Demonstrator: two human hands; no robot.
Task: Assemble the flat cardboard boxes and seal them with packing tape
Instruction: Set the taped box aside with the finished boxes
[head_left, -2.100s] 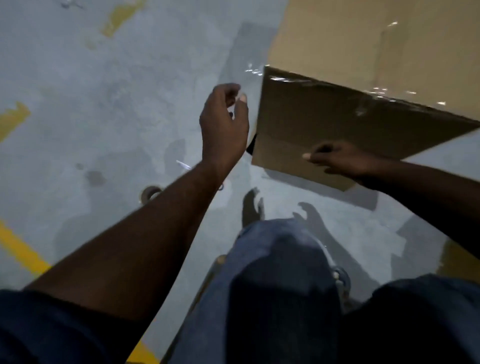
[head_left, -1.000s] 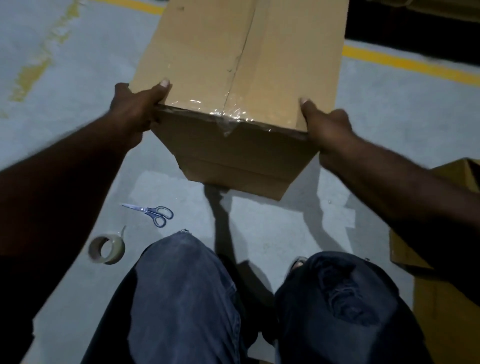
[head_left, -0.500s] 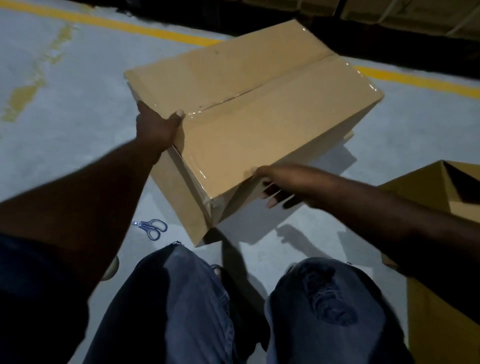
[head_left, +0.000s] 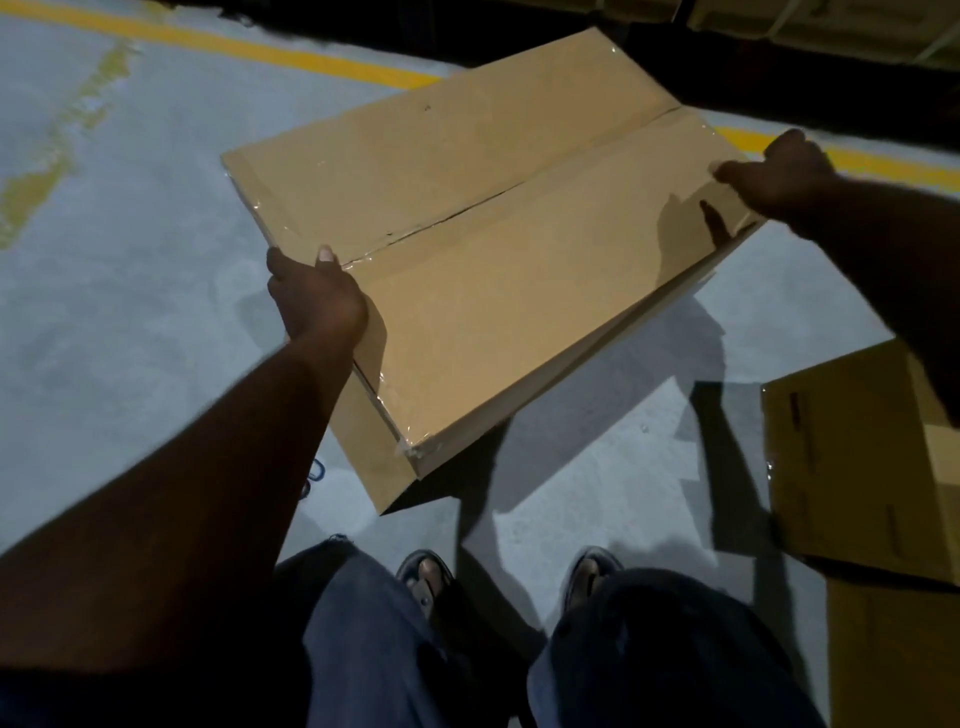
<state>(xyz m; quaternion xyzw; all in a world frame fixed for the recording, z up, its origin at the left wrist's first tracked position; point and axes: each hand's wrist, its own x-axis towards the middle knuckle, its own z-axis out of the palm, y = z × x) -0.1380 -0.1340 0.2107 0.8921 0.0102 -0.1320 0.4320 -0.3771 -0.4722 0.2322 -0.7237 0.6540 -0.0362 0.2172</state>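
Note:
A large brown cardboard box hangs tilted above the grey floor, its top flaps closed and clear tape shining along the centre seam and the near corner. My left hand grips the near left edge, thumb on top at the seam's end. My right hand grips the far right edge, fingers curled over the rim. The box's lower corner points toward my feet.
Another cardboard box lies on the floor at the right, with more cardboard below it. A blue scissors handle peeks out beside my left forearm. A yellow floor line runs along the back before dark shelving. My feet stand below the box.
The box has turned further and risen. My right hand left the near underside and now holds the far right edge. My left hand stays on the left edge. I have stood up.

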